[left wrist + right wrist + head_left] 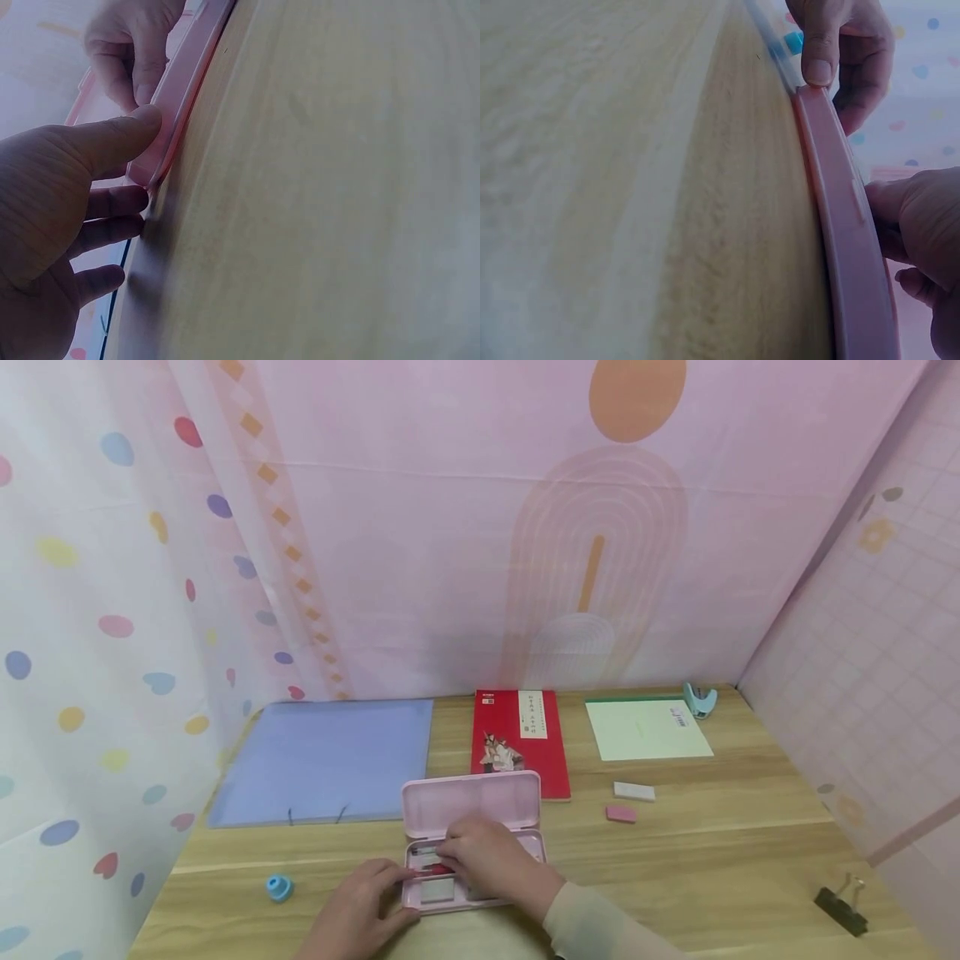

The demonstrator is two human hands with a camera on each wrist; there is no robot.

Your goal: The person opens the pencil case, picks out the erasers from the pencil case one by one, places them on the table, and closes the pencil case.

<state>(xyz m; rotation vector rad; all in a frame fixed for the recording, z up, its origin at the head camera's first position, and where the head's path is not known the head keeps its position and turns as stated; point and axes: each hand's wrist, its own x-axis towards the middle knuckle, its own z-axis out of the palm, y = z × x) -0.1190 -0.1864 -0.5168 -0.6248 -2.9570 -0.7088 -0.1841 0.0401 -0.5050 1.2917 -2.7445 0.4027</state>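
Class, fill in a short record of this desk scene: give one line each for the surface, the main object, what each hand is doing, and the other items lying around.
Surface: wooden desk
Main object: pink pencil case, lid open, near front edge
Left hand: grips the case's left front corner, thumb on its rim
Right hand: reaches inside the case; what it touches is hidden
Behind case: blue folder, red book, green pad
Right of case: white eraser, pink eraser, binder clip

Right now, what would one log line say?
left hand: thumb on pencil case corner | right hand: reaching inside case | lid: open | table: two erasers beside
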